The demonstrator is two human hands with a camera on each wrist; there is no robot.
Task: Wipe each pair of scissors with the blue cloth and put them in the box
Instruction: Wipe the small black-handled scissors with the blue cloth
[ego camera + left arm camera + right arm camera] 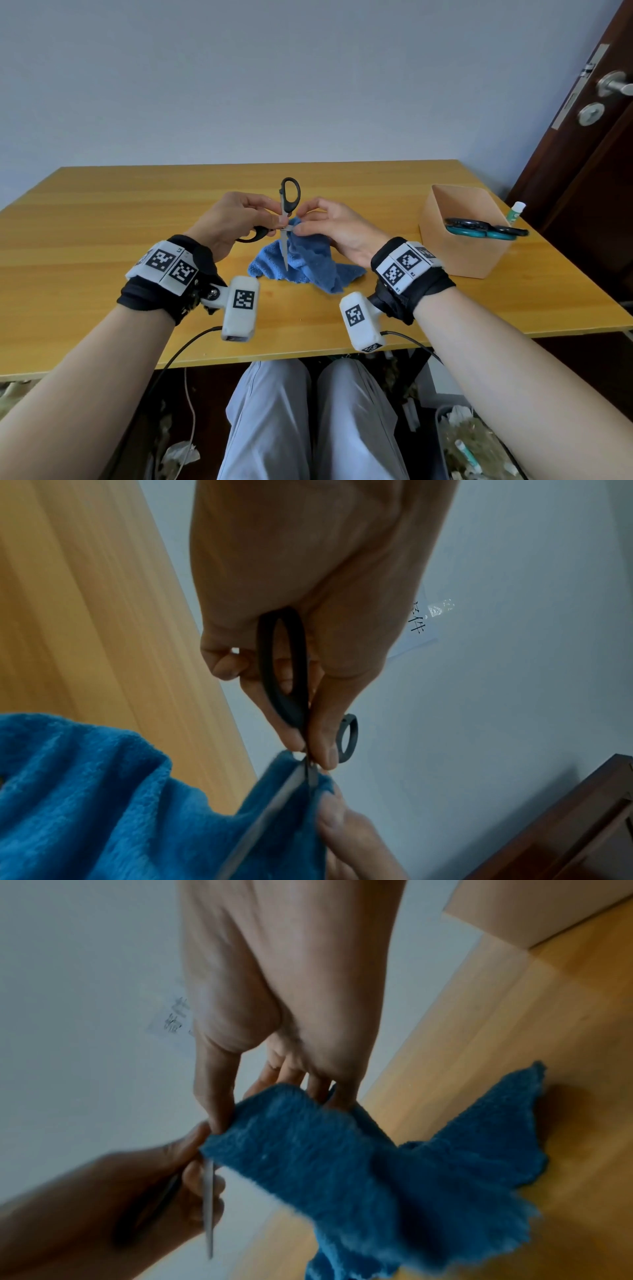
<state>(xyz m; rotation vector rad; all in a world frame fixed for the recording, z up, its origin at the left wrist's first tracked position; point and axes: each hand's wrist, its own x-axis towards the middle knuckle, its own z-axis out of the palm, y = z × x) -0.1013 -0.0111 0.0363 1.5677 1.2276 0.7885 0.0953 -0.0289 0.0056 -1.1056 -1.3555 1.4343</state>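
Left hand: I see my left hand up over the middle of the table, thumb and fingers pinching the black scissors right by the pivot, one black loop tucked against the palm.
Scissors: they're splayed wide open. One blade hangs straight down toward me, tip near the cloth heap; its loop stands at the far end, so that long axis runs far-to-near in the head view. The other arm lies across, its loop on the left under my hand, its blade poking right into the cloth.
Right hand: my right hand pinches a fold of the blue cloth around that sideways blade, thumb on one side, fingertips on the other.
Cloth: the rest drapes down from my fingers and pools on the table just near of both hands.
Box: the tan box sits well to the right, with teal-handled scissors already lying in it, handles jutting over the right rim.
Also: a small white-and-green tube stands just beyond the box.
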